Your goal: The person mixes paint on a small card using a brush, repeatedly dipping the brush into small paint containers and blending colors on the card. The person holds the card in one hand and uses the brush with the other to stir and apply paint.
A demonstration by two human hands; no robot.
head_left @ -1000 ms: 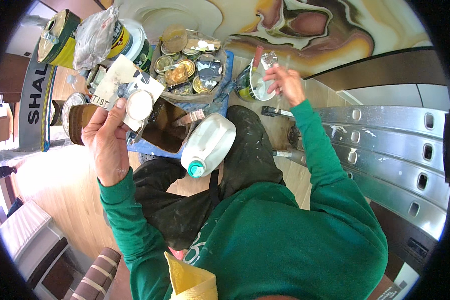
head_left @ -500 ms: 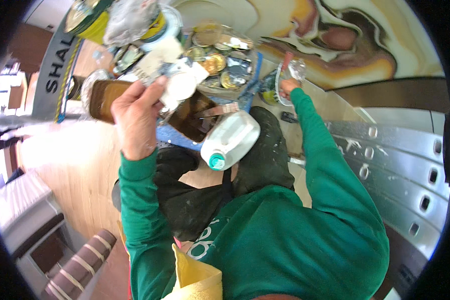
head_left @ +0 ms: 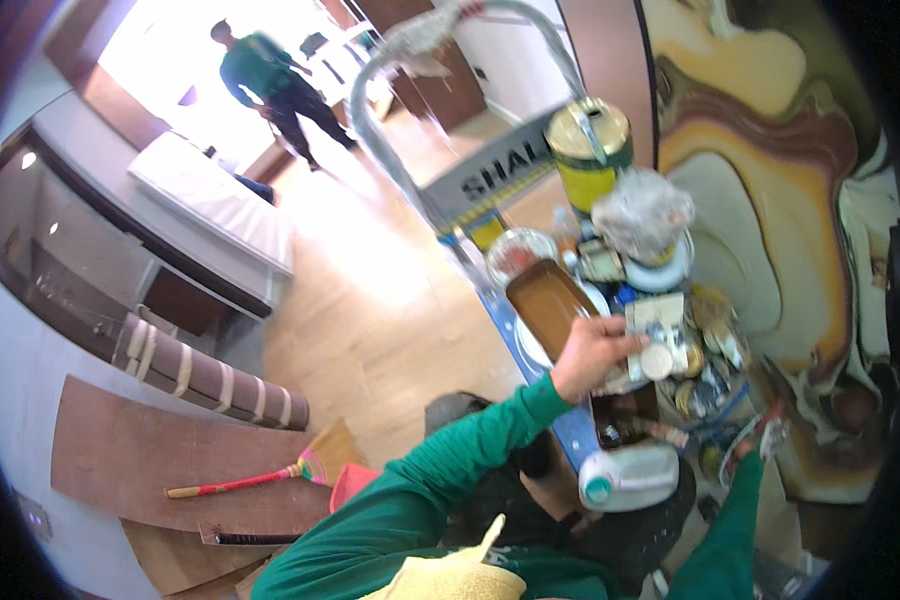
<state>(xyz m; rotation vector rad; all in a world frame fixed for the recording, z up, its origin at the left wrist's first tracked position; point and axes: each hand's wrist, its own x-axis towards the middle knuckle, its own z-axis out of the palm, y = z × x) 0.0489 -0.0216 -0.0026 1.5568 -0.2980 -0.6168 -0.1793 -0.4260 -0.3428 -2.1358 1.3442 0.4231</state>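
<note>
The view has swung left, bringing in the wooden floor, a broom (head_left: 242,482) and a person (head_left: 270,85) standing far off. The left hand (head_left: 590,355) has come down toward the cluttered cart (head_left: 545,385), and the right hand (head_left: 755,440) has dropped low beside the white jug (head_left: 630,477).

Strong daylight floods in behind the person (head_left: 270,85) standing at upper left, bleaching the wooden floor (head_left: 370,270) below them to near white. Right of that floor the cluttered cans are evenly lit but softly smeared. Straight edges bow toward a black, vignetted rim.
</note>
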